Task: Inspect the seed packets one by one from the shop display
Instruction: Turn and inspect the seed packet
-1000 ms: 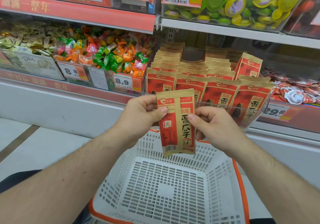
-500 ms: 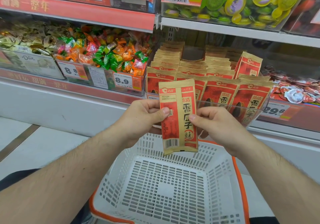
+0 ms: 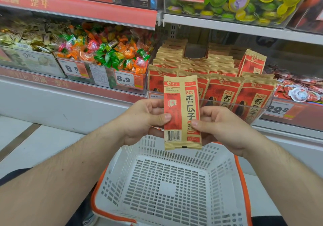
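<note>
Kraft-paper and red seed packet [image 3: 181, 112] held upright at chest height, back panel with barcode and date print turned to the eye for checking; pinched at its left edge by left hand [image 3: 141, 120], thumb across the front, and at its right edge by right hand [image 3: 222, 127], thumb likewise pressed on, both grips closed on the pack to keep it flat; poised above white shopping basket [image 3: 218, 159]; behind, to the right, display rows of matching packets [image 3: 225, 92] awaiting their turn
</note>
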